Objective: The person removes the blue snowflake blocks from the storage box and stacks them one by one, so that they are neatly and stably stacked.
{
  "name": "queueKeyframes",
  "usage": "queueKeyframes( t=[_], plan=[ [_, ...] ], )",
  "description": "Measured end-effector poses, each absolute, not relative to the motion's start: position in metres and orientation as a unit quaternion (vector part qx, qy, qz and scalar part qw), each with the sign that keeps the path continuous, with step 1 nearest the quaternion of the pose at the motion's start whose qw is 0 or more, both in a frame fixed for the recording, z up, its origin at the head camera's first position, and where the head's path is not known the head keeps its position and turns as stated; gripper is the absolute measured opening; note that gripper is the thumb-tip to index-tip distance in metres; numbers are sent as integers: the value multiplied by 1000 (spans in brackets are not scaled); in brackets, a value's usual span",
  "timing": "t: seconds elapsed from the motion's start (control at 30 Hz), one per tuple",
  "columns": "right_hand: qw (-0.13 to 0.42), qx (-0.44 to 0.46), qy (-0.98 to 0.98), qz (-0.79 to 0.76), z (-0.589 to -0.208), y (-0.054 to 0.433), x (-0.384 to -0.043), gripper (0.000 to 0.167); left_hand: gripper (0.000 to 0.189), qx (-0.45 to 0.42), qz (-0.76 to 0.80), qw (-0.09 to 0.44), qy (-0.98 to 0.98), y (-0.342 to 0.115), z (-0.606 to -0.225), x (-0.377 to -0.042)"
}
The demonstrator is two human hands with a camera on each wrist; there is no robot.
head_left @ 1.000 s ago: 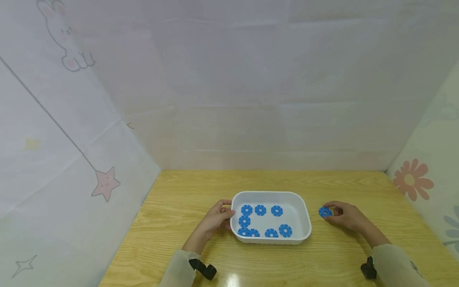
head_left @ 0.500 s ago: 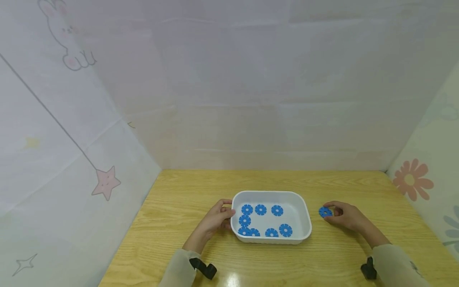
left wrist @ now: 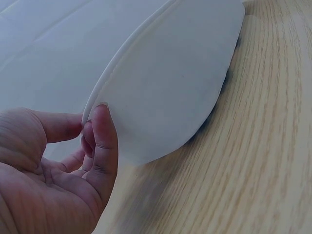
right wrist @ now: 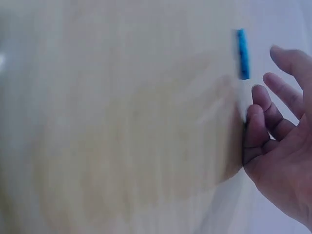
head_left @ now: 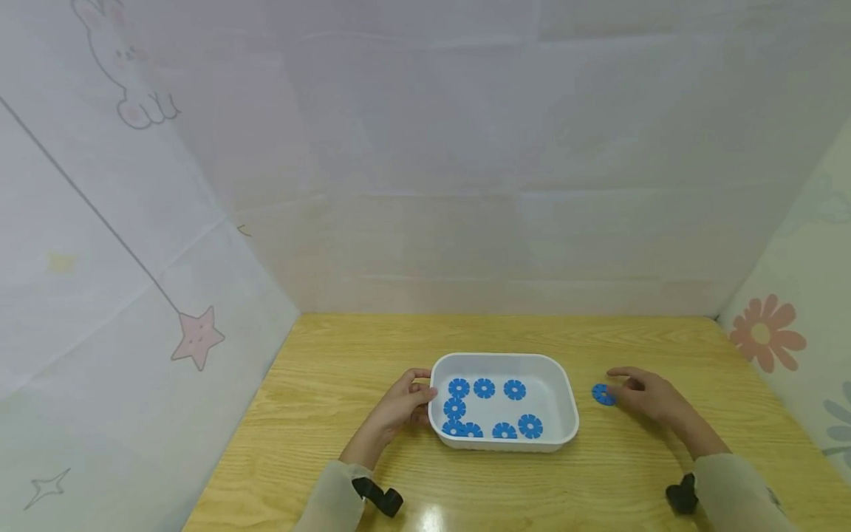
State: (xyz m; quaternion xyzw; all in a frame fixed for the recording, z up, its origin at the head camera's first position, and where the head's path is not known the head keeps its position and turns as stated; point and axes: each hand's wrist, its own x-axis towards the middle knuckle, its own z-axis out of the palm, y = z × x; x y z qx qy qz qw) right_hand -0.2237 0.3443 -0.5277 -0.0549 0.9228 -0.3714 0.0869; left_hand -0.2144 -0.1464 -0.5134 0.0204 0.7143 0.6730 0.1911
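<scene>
In the head view my left hand (head_left: pixel 400 405) grips the left end of a white plastic tray (head_left: pixel 570 414). The left wrist view shows the thumb and fingers of my left hand (left wrist: pixel 63 165) pinching the tray's rim (left wrist: pixel 100 83). Inside the tray lie several blue snowflake building discs, such as one (head_left: pixel 530 418) near its front right. To the tray's right, another blue snowflake disc (head_left: pixel 597 391) lies on the table. My right hand (head_left: pixel 648 397) is just beside it, partly over its right edge. In the right wrist view that hand's thumb and fingers (right wrist: pixel 287 97) are spread, apart from the disc (right wrist: pixel 243 54).
The wooden table (head_left: pixel 346 347) reaches a pale cloth backdrop (head_left: pixel 412 244) at the back. Printed cloth walls stand at both sides, with a pink star (head_left: pixel 197 338) on the left and a red flower (head_left: pixel 767 332) on the right.
My right thumb and fingers have parted from the blue snowflake disc, which stays on the table, and the hand has shifted slightly right. My left hand keeps its grip on the tray.
</scene>
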Motion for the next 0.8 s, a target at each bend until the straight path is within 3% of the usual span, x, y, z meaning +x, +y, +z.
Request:
queueKeyframes(
  t=[0.23,0.43,0.8],
  plan=[
    [41,-43,895,-442,-503,341,-218,60,48,22,673,190,715,-146,-515,-215],
    [11,-79,875,-477,-480,314,-208,53,48,20,676,188,712,-147,-516,-215],
    [1,-128,857,-499,-472,270,-206,46,47,28,678,181,712,-145,-514,-213]
  ],
)
